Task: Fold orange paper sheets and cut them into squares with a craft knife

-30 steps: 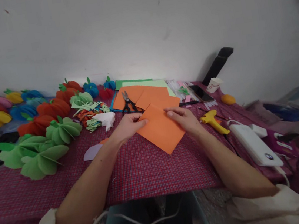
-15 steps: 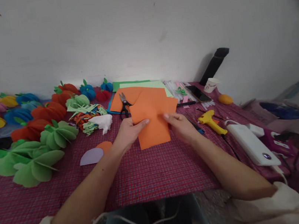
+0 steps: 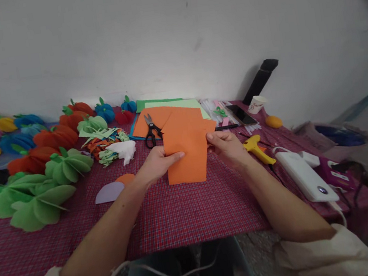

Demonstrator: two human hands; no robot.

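Note:
A rectangular piece of orange paper (image 3: 190, 164) is held up above the checked cloth in front of me. My left hand (image 3: 156, 163) grips its left edge, thumb flat on the face and fingers hidden behind. At the right edge, my right hand (image 3: 229, 147) pinches the paper between thumb and fingers. Behind it lie larger orange sheets (image 3: 149, 117) on top of green sheets (image 3: 189, 104). Black-handled scissors (image 3: 151, 131) rest on the orange sheets, just beyond my left hand. A lilac half-round paper piece (image 3: 109, 193) and an orange one (image 3: 127, 179) lie left of my left forearm.
Paper pumpkins (image 3: 56, 137) in several colours crowd the left side, near a heap of paper scraps (image 3: 103, 150). On the right are a yellow glue gun (image 3: 258, 149), a white power bank (image 3: 305, 177), a phone (image 3: 241, 114), a paper cup (image 3: 257, 104) and an orange fruit-like object (image 3: 273, 121).
My right thumb has slid from the paper's face out to its right edge. My left hand keeps its grip, and the view has shifted slightly.

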